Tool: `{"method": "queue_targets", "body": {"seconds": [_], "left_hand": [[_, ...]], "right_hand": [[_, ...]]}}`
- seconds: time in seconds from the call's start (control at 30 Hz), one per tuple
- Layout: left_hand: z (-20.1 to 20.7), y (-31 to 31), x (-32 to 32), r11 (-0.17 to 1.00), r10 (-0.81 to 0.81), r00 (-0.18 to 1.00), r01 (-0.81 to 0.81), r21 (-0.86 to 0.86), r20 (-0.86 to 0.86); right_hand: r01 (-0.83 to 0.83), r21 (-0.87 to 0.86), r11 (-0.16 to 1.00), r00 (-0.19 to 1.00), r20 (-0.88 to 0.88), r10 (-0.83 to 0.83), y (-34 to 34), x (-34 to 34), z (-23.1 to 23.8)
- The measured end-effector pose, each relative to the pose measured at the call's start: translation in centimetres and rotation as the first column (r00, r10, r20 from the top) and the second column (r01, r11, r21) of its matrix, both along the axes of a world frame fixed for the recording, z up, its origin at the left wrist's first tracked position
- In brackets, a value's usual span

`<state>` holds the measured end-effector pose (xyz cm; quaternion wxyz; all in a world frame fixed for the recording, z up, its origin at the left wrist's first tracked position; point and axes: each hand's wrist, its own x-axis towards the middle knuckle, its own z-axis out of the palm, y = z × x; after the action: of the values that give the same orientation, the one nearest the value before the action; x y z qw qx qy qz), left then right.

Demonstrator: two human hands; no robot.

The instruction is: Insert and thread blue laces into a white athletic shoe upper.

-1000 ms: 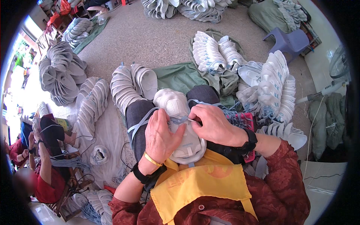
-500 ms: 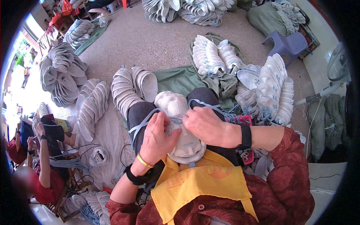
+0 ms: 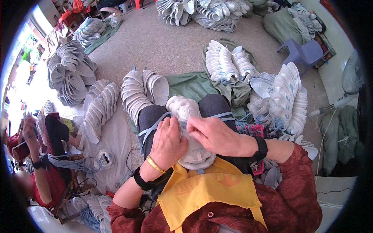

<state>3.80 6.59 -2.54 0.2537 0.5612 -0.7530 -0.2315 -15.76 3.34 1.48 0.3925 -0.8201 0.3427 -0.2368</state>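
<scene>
A white shoe upper (image 3: 196, 154) rests in my lap, its rounded toe pointing away between my knees and its heel toward me. My left hand (image 3: 168, 141) is curled against its left side, gripping it near the lace opening. My right hand (image 3: 217, 136) is closed in a pinch over the middle of the upper, at a pale blue shoelace (image 3: 182, 123); the fingertips are partly hidden. Lengths of pale blue lace (image 3: 147, 134) lie across both my dark-trousered thighs. A yellow apron (image 3: 210, 194) covers my lap behind the heel.
Nested rows of shoe uppers (image 3: 134, 93) stand beyond my left knee, with more stacks (image 3: 285, 97) at the right. A pink basket (image 3: 256, 131) sits by my right thigh. A purple stool (image 3: 303, 52) and a fan (image 3: 351, 73) are far right. Another person (image 3: 44, 182) works at left.
My right hand has drawn slightly back toward me and turned, still pinched over the upper. My left hand stays on the shoe's left side. The person at left has raised a hand.
</scene>
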Motion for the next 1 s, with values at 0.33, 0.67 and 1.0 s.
{"method": "queue_targets", "body": {"seconds": [0.33,0.67,1.0], "left_hand": [[-0.7,0.7,0.1,0.997,0.008,0.999,-0.011,-0.070,-0.039],[-1.1,0.9,0.0,0.997,-0.025,0.999,0.023,-0.079,-0.031],[-0.9,1.0,-0.3,0.990,0.024,0.992,-0.041,-0.133,-0.126]], "right_hand": [[0.042,-0.182,0.982,0.965,-0.246,-0.087,-0.4,1.6,-3.5],[0.089,-0.215,0.973,0.963,-0.231,-0.139,-0.2,2.4,-4.2],[0.069,-0.382,0.922,0.973,-0.180,-0.147,-0.2,2.9,-5.1]]}}
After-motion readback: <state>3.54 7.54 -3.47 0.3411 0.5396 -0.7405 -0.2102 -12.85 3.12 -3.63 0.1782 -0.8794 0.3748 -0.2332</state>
